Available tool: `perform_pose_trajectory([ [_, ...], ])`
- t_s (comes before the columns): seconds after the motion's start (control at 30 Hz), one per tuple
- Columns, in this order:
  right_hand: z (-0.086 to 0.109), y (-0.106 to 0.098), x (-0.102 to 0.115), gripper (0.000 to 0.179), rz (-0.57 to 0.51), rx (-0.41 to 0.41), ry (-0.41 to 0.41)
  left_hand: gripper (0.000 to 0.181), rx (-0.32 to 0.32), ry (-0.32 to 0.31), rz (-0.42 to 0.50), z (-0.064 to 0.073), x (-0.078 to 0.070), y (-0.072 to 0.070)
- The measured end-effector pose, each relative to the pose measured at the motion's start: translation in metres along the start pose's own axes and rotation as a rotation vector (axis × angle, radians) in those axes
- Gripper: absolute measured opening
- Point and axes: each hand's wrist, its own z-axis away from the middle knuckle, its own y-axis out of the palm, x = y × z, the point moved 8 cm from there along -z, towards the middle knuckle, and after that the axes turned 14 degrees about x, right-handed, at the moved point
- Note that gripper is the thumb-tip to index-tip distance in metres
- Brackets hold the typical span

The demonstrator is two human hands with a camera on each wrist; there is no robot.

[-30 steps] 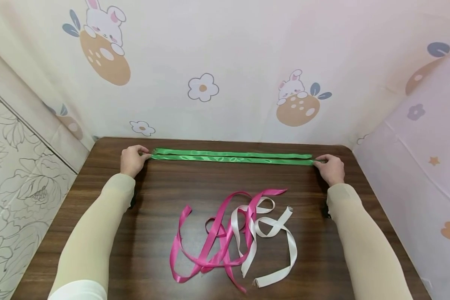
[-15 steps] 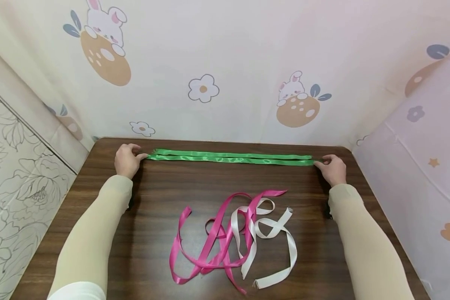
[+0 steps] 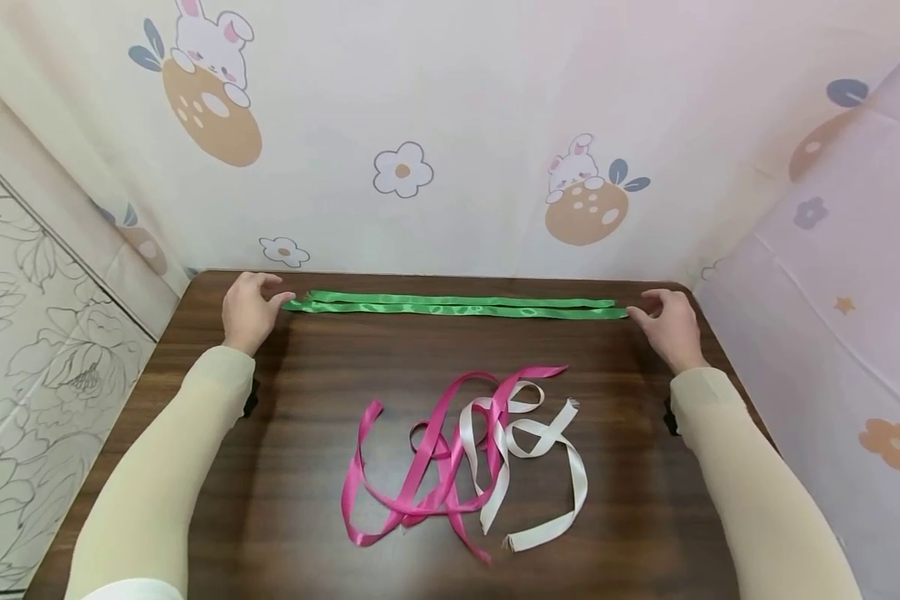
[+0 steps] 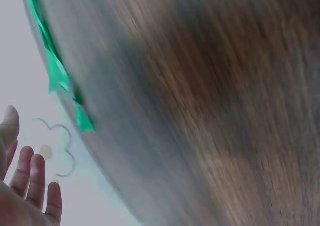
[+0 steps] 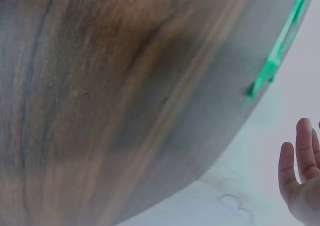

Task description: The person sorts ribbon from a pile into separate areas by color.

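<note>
Two lengths of shiny green satin ribbon (image 3: 450,309) lie side by side, stretched nearly straight along the table's far edge. Just off their left end is my left hand (image 3: 249,312), thumb and fingers spread apart and holding nothing. My right hand (image 3: 671,327) is by the right end, thumb tip close to the front strip, fingers loosely extended. In the left wrist view a gap separates the left fingers (image 4: 36,178) from the ribbon ends (image 4: 82,120). The right wrist view likewise has the right fingers (image 5: 303,148) apart from the green ribbon (image 5: 272,65).
A loose tangle of pink ribbon (image 3: 420,475) lies mid-table, overlapping a curled white ribbon (image 3: 581,483). Both are nearer than the green strips. A patterned cloth wall (image 3: 480,217) rises right behind the brown wooden table (image 3: 330,358).
Both hands have let go of the green ribbon's ends and opened. The left hand has drawn a little to the left. The head view has shifted slightly; the pink and white ribbons look unchanged.
</note>
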Motion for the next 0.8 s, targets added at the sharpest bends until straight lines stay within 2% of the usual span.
perform_pose_trajectory([
  [0.27, 0.027, -0.004, 0.053, 0.045, 0.064, -0.008, -0.166, 0.033, 0.051, 0.101, 0.009, 0.017, -0.033, 0.008],
  [0.4, 0.044, 0.004, 0.076, 0.040, 0.085, -0.004, -0.241, 0.034, 0.066, 0.145, 0.012, 0.031, -0.051, 0.015],
  [0.53, 0.060, 0.015, 0.102, 0.037, 0.103, -0.004, -0.332, 0.034, 0.077, 0.203, 0.020, 0.046, -0.075, 0.019],
  [0.8, 0.088, 0.030, 0.147, 0.027, 0.075, -0.055, -0.529, 0.035, 0.090, 0.300, 0.053, 0.072, -0.119, 0.027],
])
